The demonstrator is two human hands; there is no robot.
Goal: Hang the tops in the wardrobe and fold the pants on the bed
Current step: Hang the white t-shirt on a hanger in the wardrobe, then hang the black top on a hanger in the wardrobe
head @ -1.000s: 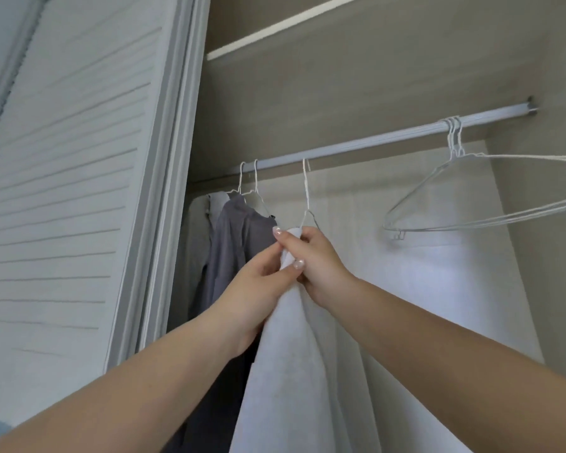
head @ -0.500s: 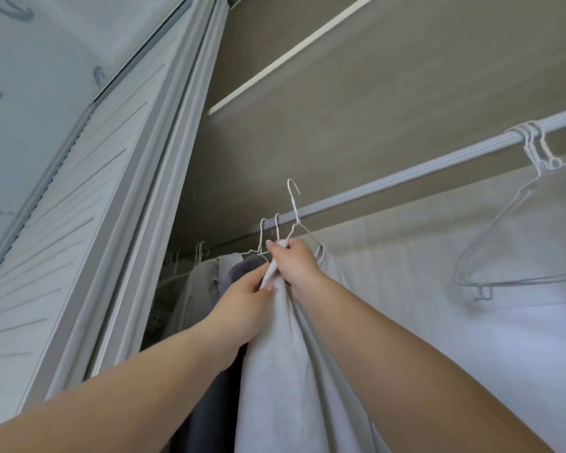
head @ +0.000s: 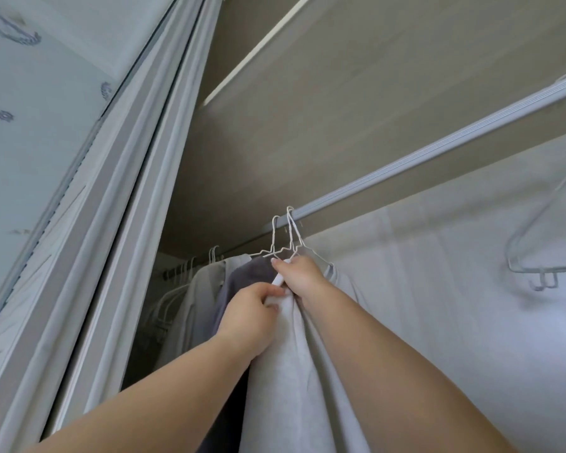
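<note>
A white top (head: 294, 364) hangs from a white wire hanger (head: 293, 237) whose hook sits over the wardrobe rail (head: 438, 148). My right hand (head: 303, 276) grips the top's collar and the hanger neck just under the rail. My left hand (head: 249, 317) pinches the top's fabric a little lower and to the left. A dark grey top (head: 242, 282) hangs right beside it on the left, with a pale top (head: 203, 289) further left.
The white louvred sliding door (head: 89, 230) frames the left side. Empty wire hangers (head: 536, 256) hang at the far right of the rail. A shelf (head: 356, 70) runs above the rail. More hangers (head: 177, 289) show deep at the left.
The hanger hook, held free below the rail half a second ago, now sits over the rail next to the grey top's hanger. Both hands rose with the white top; the view tilted upward.
</note>
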